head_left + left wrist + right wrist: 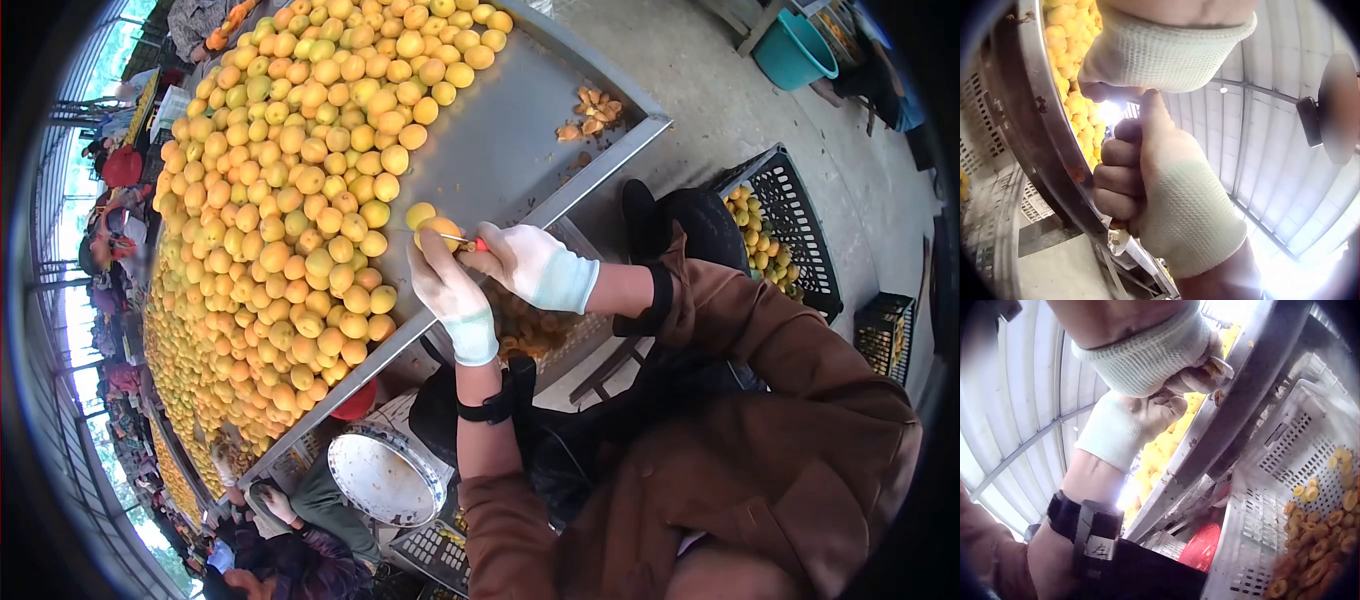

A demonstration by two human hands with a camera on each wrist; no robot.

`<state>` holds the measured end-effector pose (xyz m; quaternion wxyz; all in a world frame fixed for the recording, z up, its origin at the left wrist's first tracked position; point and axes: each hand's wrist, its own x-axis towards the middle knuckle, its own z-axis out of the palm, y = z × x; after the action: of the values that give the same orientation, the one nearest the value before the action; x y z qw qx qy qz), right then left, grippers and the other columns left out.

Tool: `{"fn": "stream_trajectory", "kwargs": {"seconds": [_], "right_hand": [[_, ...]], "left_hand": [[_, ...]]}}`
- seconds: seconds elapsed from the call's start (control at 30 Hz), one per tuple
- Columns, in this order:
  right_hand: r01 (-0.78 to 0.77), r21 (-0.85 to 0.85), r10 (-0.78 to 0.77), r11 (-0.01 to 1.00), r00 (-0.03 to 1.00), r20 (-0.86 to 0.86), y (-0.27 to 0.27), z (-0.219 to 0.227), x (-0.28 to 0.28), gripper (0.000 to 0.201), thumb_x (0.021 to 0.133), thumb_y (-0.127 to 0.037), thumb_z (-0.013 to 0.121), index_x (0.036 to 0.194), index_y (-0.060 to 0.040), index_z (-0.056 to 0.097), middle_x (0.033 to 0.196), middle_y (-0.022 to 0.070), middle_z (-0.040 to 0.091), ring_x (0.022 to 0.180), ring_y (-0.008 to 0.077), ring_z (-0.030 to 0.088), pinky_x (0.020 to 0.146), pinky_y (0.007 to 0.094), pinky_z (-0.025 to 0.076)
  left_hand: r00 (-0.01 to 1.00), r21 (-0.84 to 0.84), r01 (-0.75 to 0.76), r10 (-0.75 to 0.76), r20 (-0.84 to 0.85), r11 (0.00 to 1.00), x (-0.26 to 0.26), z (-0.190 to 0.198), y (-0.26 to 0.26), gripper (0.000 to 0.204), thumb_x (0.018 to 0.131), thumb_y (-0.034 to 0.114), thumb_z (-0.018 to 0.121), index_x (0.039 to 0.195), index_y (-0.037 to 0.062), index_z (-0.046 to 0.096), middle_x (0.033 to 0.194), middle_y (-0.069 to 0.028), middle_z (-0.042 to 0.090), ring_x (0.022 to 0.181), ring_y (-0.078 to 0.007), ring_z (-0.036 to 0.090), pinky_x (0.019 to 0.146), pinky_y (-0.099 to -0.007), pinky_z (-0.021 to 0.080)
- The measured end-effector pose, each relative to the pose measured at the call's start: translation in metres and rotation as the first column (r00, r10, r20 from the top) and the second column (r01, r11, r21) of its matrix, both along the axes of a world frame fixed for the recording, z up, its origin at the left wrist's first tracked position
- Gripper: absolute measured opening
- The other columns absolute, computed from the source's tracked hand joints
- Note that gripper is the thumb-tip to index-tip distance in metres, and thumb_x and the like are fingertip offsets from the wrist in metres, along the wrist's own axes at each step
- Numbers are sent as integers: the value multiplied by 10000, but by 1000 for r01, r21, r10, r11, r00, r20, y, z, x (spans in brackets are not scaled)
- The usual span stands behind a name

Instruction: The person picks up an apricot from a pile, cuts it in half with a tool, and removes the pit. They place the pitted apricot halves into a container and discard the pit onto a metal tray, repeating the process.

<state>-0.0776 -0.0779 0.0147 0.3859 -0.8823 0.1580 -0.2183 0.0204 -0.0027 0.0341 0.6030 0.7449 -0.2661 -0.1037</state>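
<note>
The setting was a roofed work hall with a pale concrete floor (pixel 640 60), in which a grey metal sorting table with a raised rim (pixel 600 170) bore a broad heap of round yellow-orange fruit (pixel 300 150); brown-orange scraps (pixel 592 112) lay near its corner. The white-gloved left hand (pixel 450 295) was curled round a single yellow-orange fruit (pixel 440 231) over the table's edge, its grip partly covering the fruit. The white-gloved right hand (pixel 525 265) was closed round a small red-handled tool (pixel 481 244), whose thin metal shaft met the fruit; the tip could not be made out. A white perforated plastic crate (pixel 1250 528), below the table's edge, contained opened, hollowed orange fruit pieces (pixel 1316 550), and was cut off by the frame. At the right in the head view, a black slatted plastic crate (pixel 797 205) contained yellow-orange fruit, partly hidden by a dark-clad leg; a smaller black crate (pixel 886 335) stood beyond it. A teal plastic bucket (pixel 790 52) stood farther off, its contents indistinct. A round, stained white container (pixel 385 478) stood near the table. A white label (pixel 1100 548) on the black device at the left wrist read "左"; no brand was legible.
</note>
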Motion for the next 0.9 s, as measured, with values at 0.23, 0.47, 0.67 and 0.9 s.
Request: {"fn": "stream_trajectory", "kwargs": {"seconds": [0.23,0.47,0.67,0.9], "right_hand": [[-170,176,142,970,976,163,-5,-8,3,229,988,-187,487,1110,-43,618,848,198,588,734,367,614,636,409,477],[-109,139,88,984,985,150,-13,6,-7,204,972,-177,503,1087,-72,635,878,183,591,807,375,621,665,455,480],[-50,-37,55,998,986,156,-20,23,-19,153,944,-183,526,1020,-103,632,791,140,588,690,353,626,591,446,503],[9,0,-9,1000,999,-52,-10,26,-20,307,962,-390,525,945,-85,555,646,159,610,626,376,633,547,456,507]], "left_hand": [[995,-32,45,-48,-92,998,5,-6,3,336,995,276,429,1009,-32,562,918,-196,603,816,-355,604,748,-393,479],[974,83,141,-154,169,987,24,-26,9,436,1030,341,412,1235,-29,515,1166,-163,585,981,-250,597,859,-368,473],[877,-480,109,-312,-367,870,36,-19,15,546,990,480,503,1234,-8,513,1145,-84,565,1003,-200,539,792,-315,449],[814,-433,2,-253,-524,901,30,-11,17,672,934,601,520,1200,-16,516,1040,-142,599,848,-189,544,708,-326,461]]}}
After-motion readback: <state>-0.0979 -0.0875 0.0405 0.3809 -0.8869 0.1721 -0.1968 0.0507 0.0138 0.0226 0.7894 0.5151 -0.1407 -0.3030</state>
